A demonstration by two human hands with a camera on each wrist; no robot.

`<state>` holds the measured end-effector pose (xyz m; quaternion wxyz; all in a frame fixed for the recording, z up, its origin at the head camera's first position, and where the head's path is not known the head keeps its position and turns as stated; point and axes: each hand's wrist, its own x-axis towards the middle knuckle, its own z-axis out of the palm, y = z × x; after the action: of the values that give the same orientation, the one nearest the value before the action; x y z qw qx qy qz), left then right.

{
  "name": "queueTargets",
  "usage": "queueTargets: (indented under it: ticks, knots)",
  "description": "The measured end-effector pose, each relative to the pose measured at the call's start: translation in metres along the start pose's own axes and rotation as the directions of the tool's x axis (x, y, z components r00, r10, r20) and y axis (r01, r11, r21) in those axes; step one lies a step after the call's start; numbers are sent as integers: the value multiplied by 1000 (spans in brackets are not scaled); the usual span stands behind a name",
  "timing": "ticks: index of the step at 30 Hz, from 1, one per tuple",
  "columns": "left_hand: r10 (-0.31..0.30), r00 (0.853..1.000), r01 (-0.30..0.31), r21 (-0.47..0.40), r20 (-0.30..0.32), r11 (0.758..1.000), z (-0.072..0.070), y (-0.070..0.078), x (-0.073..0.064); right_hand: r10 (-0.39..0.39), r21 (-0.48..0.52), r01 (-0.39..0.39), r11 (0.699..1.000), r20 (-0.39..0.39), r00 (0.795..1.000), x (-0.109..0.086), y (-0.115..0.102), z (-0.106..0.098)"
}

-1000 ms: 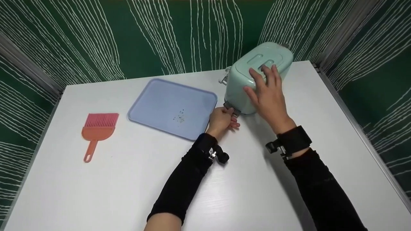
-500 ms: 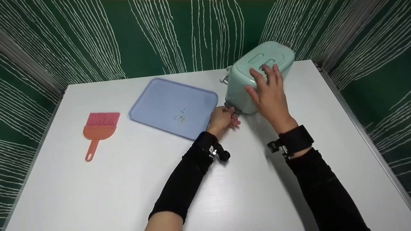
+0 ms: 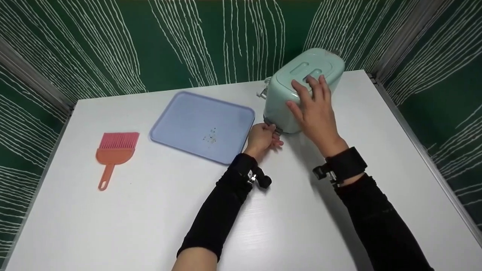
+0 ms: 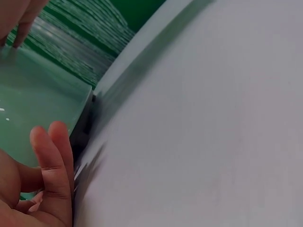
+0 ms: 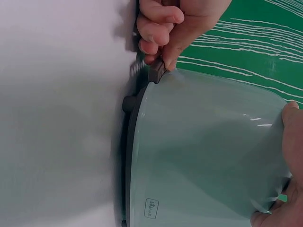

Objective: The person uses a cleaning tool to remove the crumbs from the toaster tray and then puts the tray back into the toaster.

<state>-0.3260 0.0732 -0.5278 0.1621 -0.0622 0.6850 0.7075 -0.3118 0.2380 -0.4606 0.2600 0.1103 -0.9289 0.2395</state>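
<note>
A mint-green toaster [image 3: 283, 109] with two slots in its top stands at the back right, its narrow end towards me. Low at its base my left hand [image 3: 260, 138] pinches the outer end of a grey crumb tray [image 3: 278, 130] between thumb and index finger, with the other fingers loose. In the right wrist view a dark block [image 5: 157, 72] juts from the toaster's lower edge beside those fingers. My right hand [image 3: 318, 116] grips the toaster's top, its fingertips at a slot and its thumb on the near face.
Left of the toaster lies a shallow blue tray [image 3: 188, 120] with scattered crumbs [image 3: 210, 138] on it. An orange brush [image 3: 115, 156] with pink bristles rests farther left on the white table [image 3: 158, 210]. Green walls with white streaks stand close behind and at both sides.
My left hand has shifted slightly towards the toaster, and less of the grey crumb tray shows outside its base. The right hand keeps its hold on top.
</note>
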Motion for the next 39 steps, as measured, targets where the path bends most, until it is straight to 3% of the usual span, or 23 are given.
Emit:
queueTargets:
  ticks: [4,9,18,23,32,39]
  knots:
    - [-47,998,50,-73,37,996,-4,-1,0,-14,-2,14,1000,-19,1000,-1,1,2]
    - [-60,996,65,-89,58,994,-4,-2,0,-11,-4,11,1000,-26,1000,-3,2,3]
    - [-65,998,65,-57,13,996,-2,2,2,-22,-17,22,1000,-15,1000,-2,3,0]
    - [-60,998,62,-78,23,995,1,1,6,-40,-21,40,999,-22,999,-2,4,-1]
    - [-110,992,118,-123,69,985,-2,0,8,-29,-27,29,999,4,1000,-3,3,1]
    - [-110,994,113,-118,27,987,0,4,8,-23,-35,24,999,19,1000,-1,2,-2]
